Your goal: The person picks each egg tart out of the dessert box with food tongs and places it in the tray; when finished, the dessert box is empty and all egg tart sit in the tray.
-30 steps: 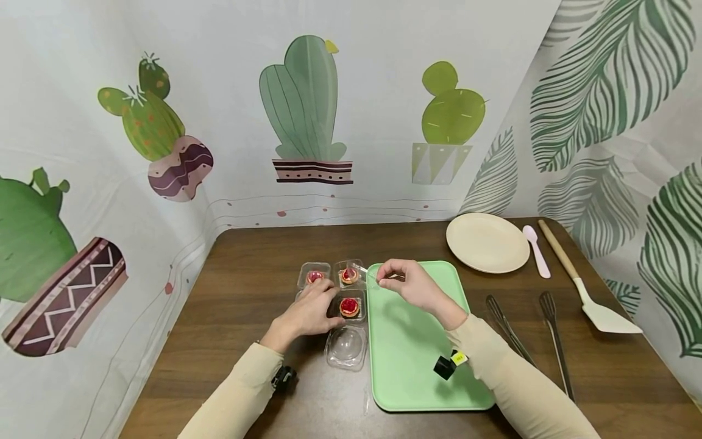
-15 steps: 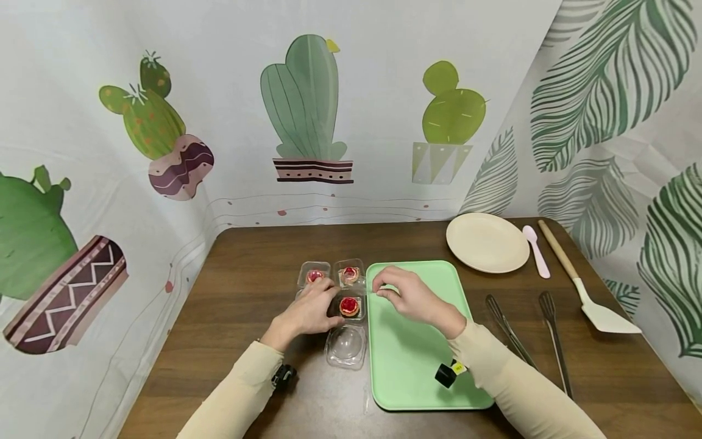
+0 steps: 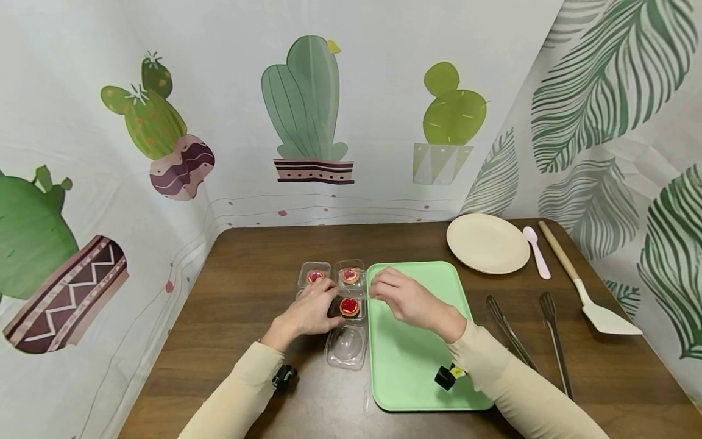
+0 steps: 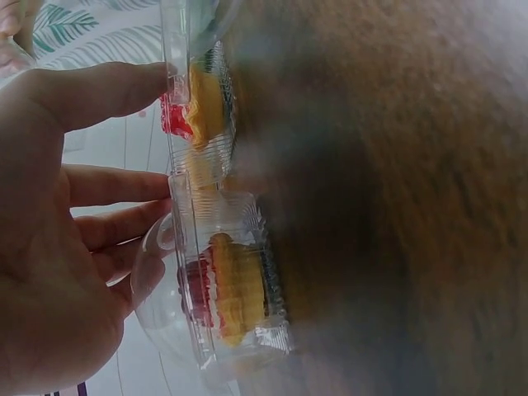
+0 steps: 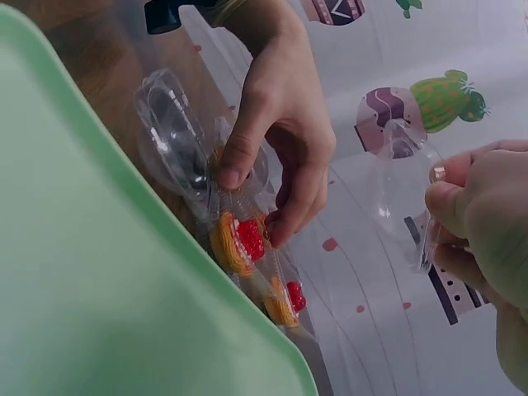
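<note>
My left hand [image 3: 312,308] spreads over a group of clear plastic boxes, thumb and fingertips at the rims. Red-topped tarts sit in them: a near one [image 3: 349,306] by the thumb, a far right one [image 3: 351,274] and a far left one [image 3: 315,275]. Under the left fingers, a tart [image 4: 235,289] shows through a domed box. A clear domed lid [image 3: 347,347] lies toward me. My right hand [image 3: 406,296] pinches a clear plastic lid [image 5: 392,194] by its edge, raised over the right-hand boxes, above the left edge of the green tray [image 3: 422,372].
A cream plate [image 3: 488,242] stands at the back right, with a pink spoon [image 3: 537,251] and a wooden-handled spatula [image 3: 581,286] beside it. A whisk [image 3: 510,329] and another dark-handled utensil [image 3: 556,341] lie right of the tray. A cactus-print cloth hangs behind the table.
My right hand has shifted slightly left and toward me with the clear lid. The lid now shows flatter, over the boxes. My left hand has stayed in place.
</note>
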Demonstrator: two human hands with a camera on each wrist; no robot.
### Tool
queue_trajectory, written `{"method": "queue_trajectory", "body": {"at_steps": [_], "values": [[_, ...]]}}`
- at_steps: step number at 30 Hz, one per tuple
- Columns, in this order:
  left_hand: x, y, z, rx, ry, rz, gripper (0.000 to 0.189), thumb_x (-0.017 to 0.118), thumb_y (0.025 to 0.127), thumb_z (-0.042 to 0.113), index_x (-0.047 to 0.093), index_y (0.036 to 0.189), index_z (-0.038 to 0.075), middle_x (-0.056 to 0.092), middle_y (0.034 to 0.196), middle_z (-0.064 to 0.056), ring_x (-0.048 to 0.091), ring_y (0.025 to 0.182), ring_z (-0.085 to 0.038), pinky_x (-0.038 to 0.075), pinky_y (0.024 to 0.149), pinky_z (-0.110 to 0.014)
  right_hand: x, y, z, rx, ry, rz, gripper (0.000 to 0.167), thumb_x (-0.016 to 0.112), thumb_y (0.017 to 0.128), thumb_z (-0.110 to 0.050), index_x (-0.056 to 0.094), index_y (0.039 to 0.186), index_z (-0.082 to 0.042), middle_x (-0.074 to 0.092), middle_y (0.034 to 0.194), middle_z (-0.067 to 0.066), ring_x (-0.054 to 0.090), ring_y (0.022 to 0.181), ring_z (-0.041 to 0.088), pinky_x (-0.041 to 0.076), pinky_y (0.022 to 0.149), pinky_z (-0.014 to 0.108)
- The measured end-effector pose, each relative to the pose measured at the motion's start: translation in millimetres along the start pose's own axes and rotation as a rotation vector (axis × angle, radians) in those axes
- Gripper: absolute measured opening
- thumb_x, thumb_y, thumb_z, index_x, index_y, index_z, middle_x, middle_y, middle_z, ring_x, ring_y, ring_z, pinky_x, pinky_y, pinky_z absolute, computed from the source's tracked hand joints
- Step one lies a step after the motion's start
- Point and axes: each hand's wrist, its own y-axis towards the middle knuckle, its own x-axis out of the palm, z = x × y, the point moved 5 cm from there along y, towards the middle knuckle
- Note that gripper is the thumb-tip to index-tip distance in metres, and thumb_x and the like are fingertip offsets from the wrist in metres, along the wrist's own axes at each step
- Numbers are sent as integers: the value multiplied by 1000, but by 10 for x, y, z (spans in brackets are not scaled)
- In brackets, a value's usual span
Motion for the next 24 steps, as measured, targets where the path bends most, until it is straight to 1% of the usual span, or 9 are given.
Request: {"method": "queue_trajectory", "body": {"at_steps": [6,10,15,18,20,24], "values": [[10,-18,1,-6,-16,-8,70,76,78,41,57,132,2,53,131,-10,46,127,-27,34,113,-46,53,-30,-22,-61,-121,-74,28,59,80,11,63,94,-13,62,100,-1,57,103,16,48,96,24],[16,-29,-5,-9,-23,3,70,76,78,42,57,133,2,52,132,-10,45,129,-27,33,113,-46,68,-42,-23,-66,-152,-101,33,58,77,14,63,94,-13,62,101,-1,57,104,15,48,95,24],[-5,-43,-17,-12,-67,30,72,77,78,44,56,134,2,52,134,-11,45,130,-28,33,113,-48,77,-49,-23,-62,-178,-118,33,59,76,14,64,94,-13,62,101,-1,57,104,15,48,96,24],[-40,-44,-27,-7,-120,52,75,76,79,46,54,135,1,51,138,-14,46,130,-31,36,111,-49,83,-57,-22,-63,-187,-124,31,60,77,13,64,94,-13,62,101,-1,57,104,15,48,96,24],[-73,-45,-29,-4,-169,69,78,76,79,48,52,137,1,51,140,-16,48,130,-32,38,111,-49,84,-58,-21,-65,-190,-124,31,60,77,13,64,94,-13,62,101,-1,57,104,15,48,96,24],[-138,-57,-23,-16,-286,100,88,77,77,50,44,144,4,47,145,-17,45,134,-34,37,112,-49,85,-59,-19,-74,-188,-115,32,60,75,14,64,93,-13,62,100,0,57,103,15,48,96,25]]}}
